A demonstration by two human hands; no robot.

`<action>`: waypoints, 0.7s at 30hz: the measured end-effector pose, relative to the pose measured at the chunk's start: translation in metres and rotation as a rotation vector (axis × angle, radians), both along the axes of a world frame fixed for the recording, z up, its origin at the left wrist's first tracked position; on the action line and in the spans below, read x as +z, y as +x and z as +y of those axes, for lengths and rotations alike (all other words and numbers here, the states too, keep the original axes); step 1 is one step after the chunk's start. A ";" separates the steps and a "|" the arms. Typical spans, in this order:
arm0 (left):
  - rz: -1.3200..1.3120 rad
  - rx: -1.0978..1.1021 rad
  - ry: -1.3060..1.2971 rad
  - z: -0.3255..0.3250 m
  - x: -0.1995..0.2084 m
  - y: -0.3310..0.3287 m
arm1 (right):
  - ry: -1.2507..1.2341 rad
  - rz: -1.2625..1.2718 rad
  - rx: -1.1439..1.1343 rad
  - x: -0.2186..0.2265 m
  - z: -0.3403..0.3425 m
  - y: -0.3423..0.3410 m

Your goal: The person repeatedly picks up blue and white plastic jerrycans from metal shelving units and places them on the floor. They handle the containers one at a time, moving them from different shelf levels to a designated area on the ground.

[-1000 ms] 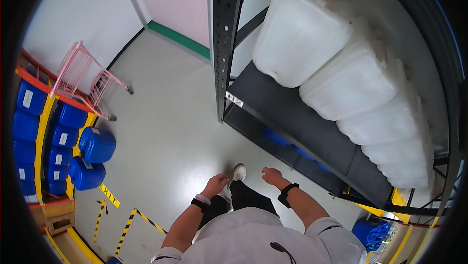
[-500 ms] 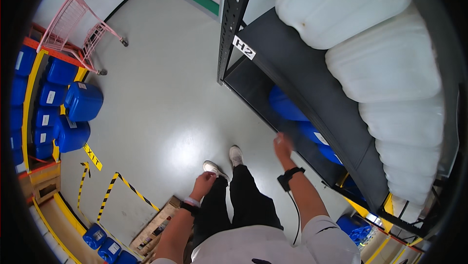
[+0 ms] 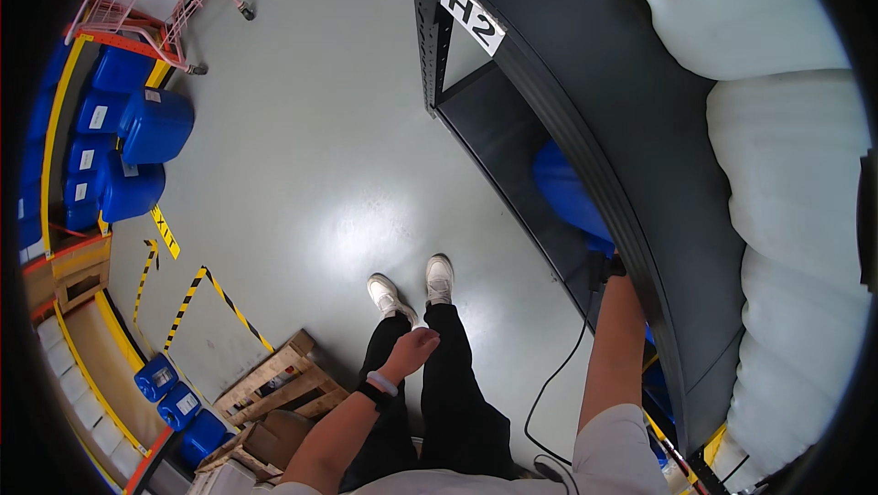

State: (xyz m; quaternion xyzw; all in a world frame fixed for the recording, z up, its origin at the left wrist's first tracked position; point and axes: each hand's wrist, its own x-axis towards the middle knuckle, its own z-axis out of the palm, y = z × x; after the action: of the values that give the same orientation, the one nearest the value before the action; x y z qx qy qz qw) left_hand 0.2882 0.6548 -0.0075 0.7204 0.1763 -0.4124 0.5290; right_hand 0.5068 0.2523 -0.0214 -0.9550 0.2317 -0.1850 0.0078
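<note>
Two bare arms reach forward. The person's left hand (image 3: 413, 353) hangs over the legs, fingers loosely curled, nothing seen in it; how far they close cannot be told. The right forearm (image 3: 617, 340) passes under the upper shelf (image 3: 631, 138), whose edge hides the right hand, so its state and any contact cannot be told.

One large blue container (image 3: 569, 186) lies just beyond the right wrist, beneath that shelf, with part of another blue shape beside it. Right of the right forearm, at least three white containers (image 3: 786, 157) line the shelf. Well to the left hand's left are two blue containers (image 3: 157, 125) before a rack of others, and, lower, three small blue containers (image 3: 178, 406).

One white label (image 3: 472, 15) with bold black characters marks the shelf edge beyond both hands. One yellow sign (image 3: 165, 232) with black letters lies left of the left hand. White stickers (image 3: 98, 117) on the racked containers are too small to read.
</note>
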 end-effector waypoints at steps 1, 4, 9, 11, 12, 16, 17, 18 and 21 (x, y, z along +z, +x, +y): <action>-0.017 0.022 -0.019 -0.005 -0.002 0.000 | 0.009 0.008 0.004 -0.002 -0.004 -0.003; -0.050 -0.050 0.024 -0.014 0.000 0.019 | 0.027 0.022 0.013 -0.007 -0.011 -0.009; -0.157 -0.011 -0.026 -0.033 0.026 0.075 | 0.020 0.014 0.054 -0.010 -0.003 -0.018; -0.198 0.040 -0.073 -0.043 0.040 0.094 | -0.011 -0.015 0.089 -0.012 0.006 -0.023; -0.214 0.057 -0.106 -0.048 0.051 0.105 | -0.051 -0.051 0.123 -0.014 0.013 -0.025; -0.329 0.065 -0.191 -0.065 0.089 0.137 | -0.068 -0.049 0.188 -0.014 0.071 -0.027; -0.367 0.058 -0.197 -0.066 0.097 0.141 | 0.163 0.159 0.075 -0.001 0.092 -0.035; -0.378 0.093 -0.187 -0.065 0.108 0.143 | 0.347 0.383 -0.061 0.022 0.118 -0.040; -0.337 0.152 -0.169 -0.056 0.134 0.144 | 0.391 0.385 0.151 0.055 0.160 -0.066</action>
State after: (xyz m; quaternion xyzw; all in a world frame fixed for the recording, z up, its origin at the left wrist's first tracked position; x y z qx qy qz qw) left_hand 0.4326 0.5984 0.1263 0.7171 0.1040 -0.2581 0.6391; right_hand 0.4404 0.4126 0.0332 -0.9675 0.1884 0.0494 0.1615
